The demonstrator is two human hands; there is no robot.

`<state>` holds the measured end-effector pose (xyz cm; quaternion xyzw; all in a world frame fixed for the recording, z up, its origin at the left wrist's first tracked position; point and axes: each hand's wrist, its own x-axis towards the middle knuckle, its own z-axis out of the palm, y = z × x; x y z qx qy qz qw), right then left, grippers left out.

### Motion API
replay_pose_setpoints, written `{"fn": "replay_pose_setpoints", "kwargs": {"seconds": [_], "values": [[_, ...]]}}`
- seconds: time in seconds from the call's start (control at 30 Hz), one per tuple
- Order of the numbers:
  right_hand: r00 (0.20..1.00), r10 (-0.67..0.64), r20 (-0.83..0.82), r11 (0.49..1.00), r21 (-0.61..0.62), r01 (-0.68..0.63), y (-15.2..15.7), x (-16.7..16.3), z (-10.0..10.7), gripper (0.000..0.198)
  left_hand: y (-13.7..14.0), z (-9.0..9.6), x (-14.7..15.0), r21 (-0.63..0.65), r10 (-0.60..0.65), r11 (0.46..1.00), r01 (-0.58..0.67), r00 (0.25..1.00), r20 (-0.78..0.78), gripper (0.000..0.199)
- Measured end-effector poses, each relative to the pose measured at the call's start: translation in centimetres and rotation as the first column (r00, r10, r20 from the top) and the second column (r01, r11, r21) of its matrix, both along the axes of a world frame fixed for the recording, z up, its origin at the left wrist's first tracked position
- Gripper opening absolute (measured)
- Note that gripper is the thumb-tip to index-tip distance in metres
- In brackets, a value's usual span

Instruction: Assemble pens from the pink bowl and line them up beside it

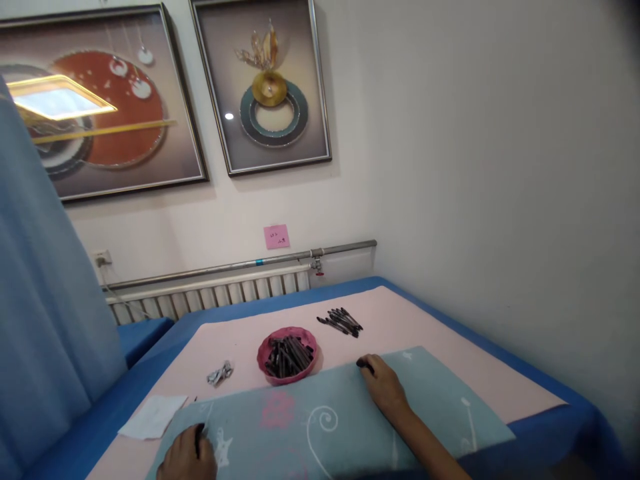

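My left hand [186,455] is closed at the near left edge of the blue-green patterned cloth [370,427]. A short dark pen-like piece [200,429] sticks up between its fingers; the rest is hidden. Resting on the same cloth, farther right, my right hand [384,388] is closed around another dark pen-like piece [364,364], mostly covered by the fingers. Beyond the cloth stands a pink bowl [263,375] filled with dark pen-like sticks [287,357]. Several black pens [343,321] lie in a loose pile behind my right hand.
A crumpled silvery scrap [220,374] lies left of the bowl, and a white tissue [153,417] is nearer me. Pink sheeting [400,323] covers the blue tablecloth [560,383]. A blue curtain [45,280] hangs at left; a radiator [240,289] and wall stand behind.
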<state>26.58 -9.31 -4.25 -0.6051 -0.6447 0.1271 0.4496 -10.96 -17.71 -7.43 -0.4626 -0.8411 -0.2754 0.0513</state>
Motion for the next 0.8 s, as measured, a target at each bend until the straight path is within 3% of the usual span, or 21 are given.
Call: {"fn": "replay_pose_setpoints", "kwargs": {"seconds": [0.27,0.5,0.67,0.8], "values": [[1.000,0.023,0.003,1.000,0.018,-0.023,-0.1,0.0,0.2,0.019,0.2,-0.1,-0.6,-0.027,-0.028,0.999,0.029,0.998,0.049,0.031],[0.999,0.032,-0.005,0.999,0.030,-0.031,-0.5,-0.1,0.6,0.020,0.5,-0.4,-1.1,0.029,-0.064,0.998,0.063,0.998,0.008,0.029],[0.999,0.042,0.002,0.998,0.037,-0.042,-0.8,-0.1,0.7,0.021,0.5,-0.1,-0.6,-0.029,-0.028,0.999,0.031,0.996,0.081,0.030],[0.999,0.046,-0.003,0.999,0.026,-0.045,-0.5,0.0,0.4,0.020,-0.3,0.3,0.4,0.019,-0.018,1.000,0.018,1.000,0.004,0.031]]}}
